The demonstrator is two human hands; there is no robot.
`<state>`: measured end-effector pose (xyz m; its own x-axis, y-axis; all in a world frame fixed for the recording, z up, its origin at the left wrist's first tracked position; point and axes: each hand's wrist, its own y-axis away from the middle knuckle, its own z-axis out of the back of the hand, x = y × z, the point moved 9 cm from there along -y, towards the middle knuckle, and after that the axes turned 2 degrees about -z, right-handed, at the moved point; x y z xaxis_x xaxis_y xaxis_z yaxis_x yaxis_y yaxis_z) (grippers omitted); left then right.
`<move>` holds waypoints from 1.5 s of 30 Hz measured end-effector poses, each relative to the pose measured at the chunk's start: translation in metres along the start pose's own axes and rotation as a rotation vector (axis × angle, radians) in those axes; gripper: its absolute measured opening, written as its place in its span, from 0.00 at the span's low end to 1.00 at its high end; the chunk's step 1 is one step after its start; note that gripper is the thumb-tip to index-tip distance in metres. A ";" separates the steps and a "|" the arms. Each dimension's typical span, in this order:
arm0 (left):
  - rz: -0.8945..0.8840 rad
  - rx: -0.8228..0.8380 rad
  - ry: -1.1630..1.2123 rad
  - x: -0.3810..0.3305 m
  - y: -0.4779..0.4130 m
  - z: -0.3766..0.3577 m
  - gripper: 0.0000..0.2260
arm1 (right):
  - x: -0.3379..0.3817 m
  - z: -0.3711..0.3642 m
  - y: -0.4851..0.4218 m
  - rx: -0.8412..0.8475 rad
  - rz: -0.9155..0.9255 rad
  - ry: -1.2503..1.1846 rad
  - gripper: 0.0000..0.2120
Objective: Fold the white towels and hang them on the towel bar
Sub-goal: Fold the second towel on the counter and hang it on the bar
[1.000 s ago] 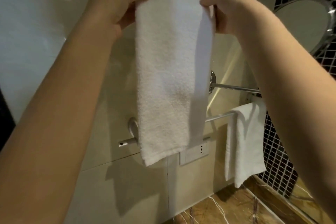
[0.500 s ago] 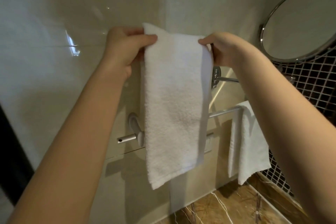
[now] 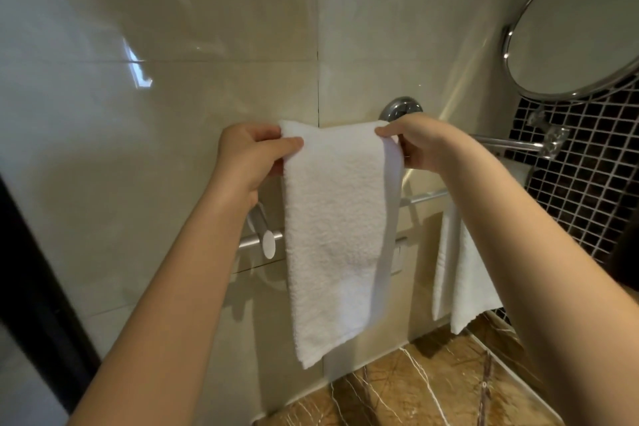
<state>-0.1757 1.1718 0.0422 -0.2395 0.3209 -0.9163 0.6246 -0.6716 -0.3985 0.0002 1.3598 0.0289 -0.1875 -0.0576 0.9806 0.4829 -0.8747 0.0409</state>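
A folded white towel (image 3: 335,235) hangs lengthwise in front of the cream tiled wall, held up by its top corners. My left hand (image 3: 249,159) pinches the top left corner and my right hand (image 3: 418,142) pinches the top right corner. The chrome towel bar (image 3: 423,198) runs along the wall behind and below the towel's top edge; the held towel hides its middle. The bar's left bracket (image 3: 262,232) shows beside the towel. A second white towel (image 3: 456,273) hangs over the bar's right part, partly hidden by my right forearm.
A round chrome mirror (image 3: 584,28) on a jointed arm (image 3: 508,144) juts out at the upper right, before a dark mosaic wall (image 3: 587,183). A brown marble counter (image 3: 415,398) lies below. A dark door frame (image 3: 31,287) stands at the left.
Both hands have lowered the towel from high up to just above the bar, keeping the same pinch on its top corners. The camera view has tilted up, showing more wall and mirror.
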 end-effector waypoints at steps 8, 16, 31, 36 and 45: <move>0.037 -0.057 -0.156 0.026 0.022 0.018 0.07 | -0.026 -0.011 0.015 -0.016 0.029 0.122 0.11; 0.038 -0.125 -0.421 0.044 0.045 0.026 0.09 | -0.047 -0.011 0.024 -0.132 0.075 0.203 0.11; -0.291 -0.157 -0.973 0.019 0.066 0.012 0.13 | -0.059 0.004 0.034 -0.350 0.246 0.560 0.09; -0.450 0.006 -0.968 0.019 0.069 -0.010 0.14 | -0.038 -0.028 0.061 -0.200 0.709 0.617 0.07; -0.518 0.137 -1.089 0.026 0.069 -0.024 0.09 | -0.049 -0.056 0.054 -0.054 0.764 0.766 0.11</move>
<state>-0.1212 1.1500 -0.0082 -0.9782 -0.1133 -0.1743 0.2020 -0.7164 -0.6678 -0.0121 1.2885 -0.0274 -0.3470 -0.8650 0.3624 0.6636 -0.4995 -0.5569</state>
